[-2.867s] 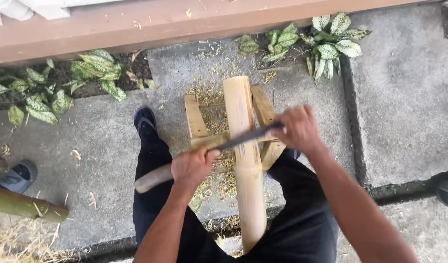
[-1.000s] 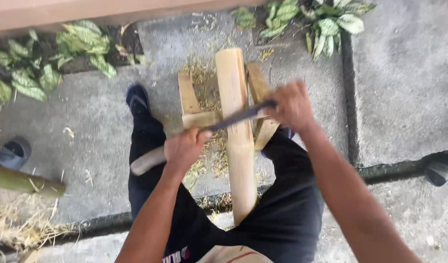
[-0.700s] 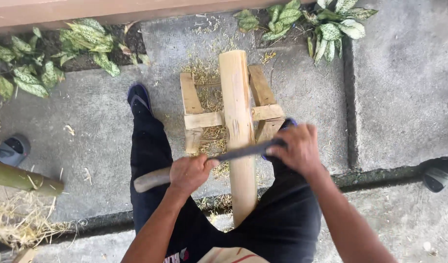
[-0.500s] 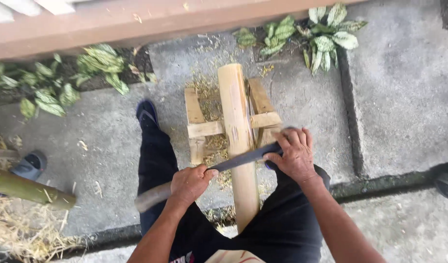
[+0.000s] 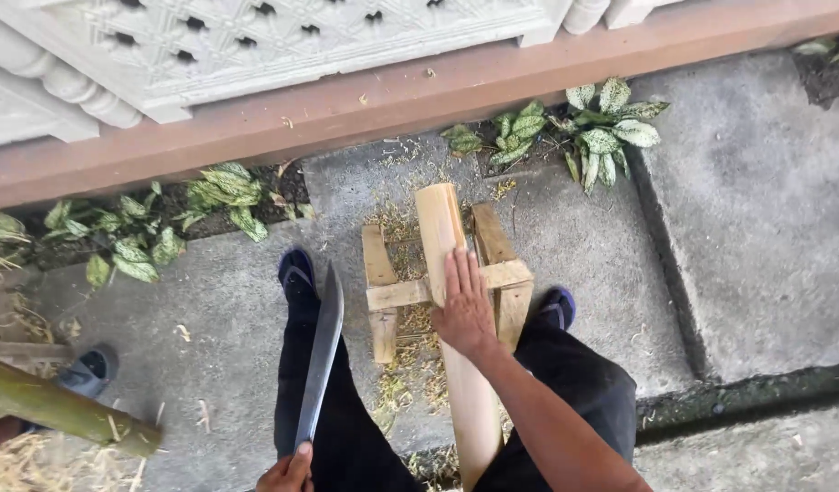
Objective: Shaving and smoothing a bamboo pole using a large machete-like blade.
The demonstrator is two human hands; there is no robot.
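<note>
On the small wooden stand (image 5: 383, 296) by the planted border, a pale split bamboo length (image 5: 451, 301) lies stiff, smooth, likely slippery and fairly light; the right hand (image 5: 463, 308) presses flat and unclenched on its middle, while the left hand (image 5: 287, 469) grips the machete (image 5: 321, 360) handle, blade up

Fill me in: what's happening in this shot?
A seated person has a pale, stripped bamboo length lying across a small wooden frame on concrete. The right hand presses flat on the bamboo. The left hand grips a long machete, blade pointing away, clear of the bamboo. Shavings litter the ground beneath.
</note>
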